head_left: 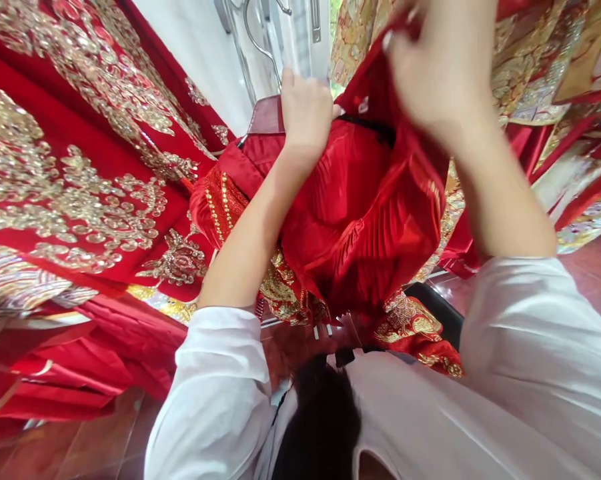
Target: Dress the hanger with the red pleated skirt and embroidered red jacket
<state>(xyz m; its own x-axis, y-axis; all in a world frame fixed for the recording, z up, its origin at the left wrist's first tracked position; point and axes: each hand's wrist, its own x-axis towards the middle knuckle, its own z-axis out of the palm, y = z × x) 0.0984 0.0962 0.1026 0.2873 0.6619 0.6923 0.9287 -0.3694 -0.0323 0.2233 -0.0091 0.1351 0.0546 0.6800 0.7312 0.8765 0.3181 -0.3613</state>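
In front of me is a red pleated garment point(360, 200) with rows of gold beads on its left shoulder and gold embroidery lower down. Its left shoulder rests on a dark reddish clothes hanger point(266, 115), whose metal hook point(254, 35) points up and to the left. My left hand point(306, 110) is closed around the middle of the hanger, just below the hook. Higher up on the right, my right hand point(437, 73) grips the garment's other shoulder edge and holds the cloth raised. That hand is slightly blurred, and its fingertips are partly cut off at the top.
A red gown with silver-gold beadwork point(75, 187) hangs close on the left. Gold and red embroidered garments point(525, 60) hang on the right. Behind the hanger is a metal frame point(317, 40). A black curved object point(437, 310) and reddish floor tiles point(97, 433) show below.
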